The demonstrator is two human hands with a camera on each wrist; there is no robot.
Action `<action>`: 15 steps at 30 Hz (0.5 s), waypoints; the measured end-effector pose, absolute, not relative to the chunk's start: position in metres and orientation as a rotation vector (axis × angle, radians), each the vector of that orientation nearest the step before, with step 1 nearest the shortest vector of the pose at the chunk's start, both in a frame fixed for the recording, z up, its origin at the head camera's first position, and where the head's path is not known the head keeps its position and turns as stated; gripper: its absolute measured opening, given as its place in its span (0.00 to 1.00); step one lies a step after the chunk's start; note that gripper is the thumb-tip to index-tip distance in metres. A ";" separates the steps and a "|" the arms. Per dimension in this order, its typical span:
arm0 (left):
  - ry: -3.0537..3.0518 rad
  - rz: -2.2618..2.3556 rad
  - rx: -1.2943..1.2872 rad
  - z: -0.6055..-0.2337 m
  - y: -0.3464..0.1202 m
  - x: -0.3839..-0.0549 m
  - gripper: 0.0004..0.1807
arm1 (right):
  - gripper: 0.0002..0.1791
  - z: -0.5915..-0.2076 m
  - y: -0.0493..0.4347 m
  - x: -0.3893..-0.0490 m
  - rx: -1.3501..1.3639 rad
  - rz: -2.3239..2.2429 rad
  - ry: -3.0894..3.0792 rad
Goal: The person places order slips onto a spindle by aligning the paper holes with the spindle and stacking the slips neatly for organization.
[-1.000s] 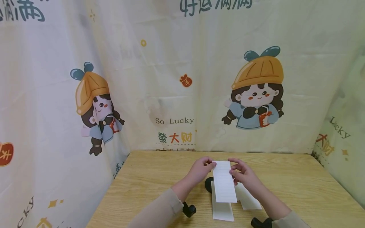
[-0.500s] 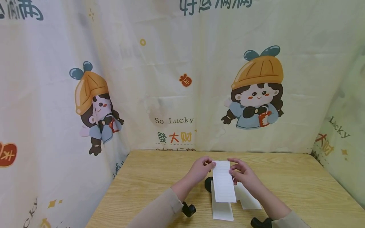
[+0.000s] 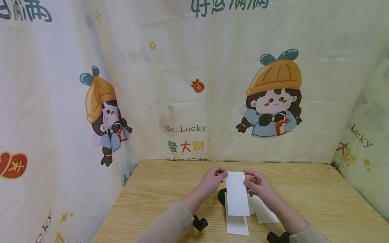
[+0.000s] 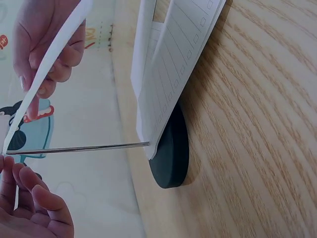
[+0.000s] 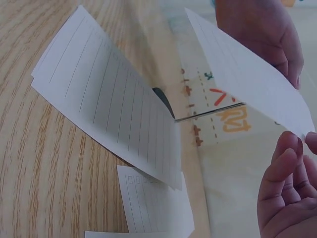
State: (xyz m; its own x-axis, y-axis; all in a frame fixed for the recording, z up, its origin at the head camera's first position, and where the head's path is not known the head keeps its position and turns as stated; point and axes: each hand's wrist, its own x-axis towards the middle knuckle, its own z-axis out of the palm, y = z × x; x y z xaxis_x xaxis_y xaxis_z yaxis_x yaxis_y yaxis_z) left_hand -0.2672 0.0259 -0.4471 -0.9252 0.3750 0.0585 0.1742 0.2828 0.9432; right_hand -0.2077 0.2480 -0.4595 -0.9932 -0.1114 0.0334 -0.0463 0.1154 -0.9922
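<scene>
Together, a person's two bare hands hold up a strip of white lined paper (image 3: 238, 194). The left hand (image 3: 212, 179) pinches its upper left corner, the thumb in front; the right hand (image 3: 258, 184) pinches its right edge a little lower. Both wrist views crop the hands at the border, and the right hand's lower fingers are partly hidden in the head view.

Behind the strip, and covered by it from the head, a thin metal rod (image 4: 84, 148) stands upright from a round black base (image 4: 171, 163) on the table. The wrist views show the rod's upper end meeting the strip near its top; whether it pierces the paper or only touches it cannot be told. At the rod's foot, lined sheets (image 3: 237, 225) sit over the base, hiding most of it. More paper (image 3: 267, 212) juts out to the right, partly covered by the strip, so the number of sheets is unclear.

Further out, beige sleeves (image 3: 170, 222) run off the bottom edge, a black fitting (image 3: 200, 223) by each cuff. The wood-grain table (image 3: 161, 182) ends at a cream cloth (image 3: 170, 101) with cartoon figures and lettering, cut off at the top.
</scene>
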 end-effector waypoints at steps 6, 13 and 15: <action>2.369 1.704 0.535 -0.448 0.027 -0.268 0.08 | 0.16 -0.462 0.248 -0.208 -0.107 -2.038 2.336; 2.427 1.661 0.532 -0.447 0.023 -0.265 0.09 | 0.15 -0.464 0.243 -0.210 -0.092 -1.993 2.360; 2.427 1.653 0.547 -0.447 0.023 -0.265 0.09 | 0.14 -0.464 0.243 -0.209 -0.083 -1.996 2.360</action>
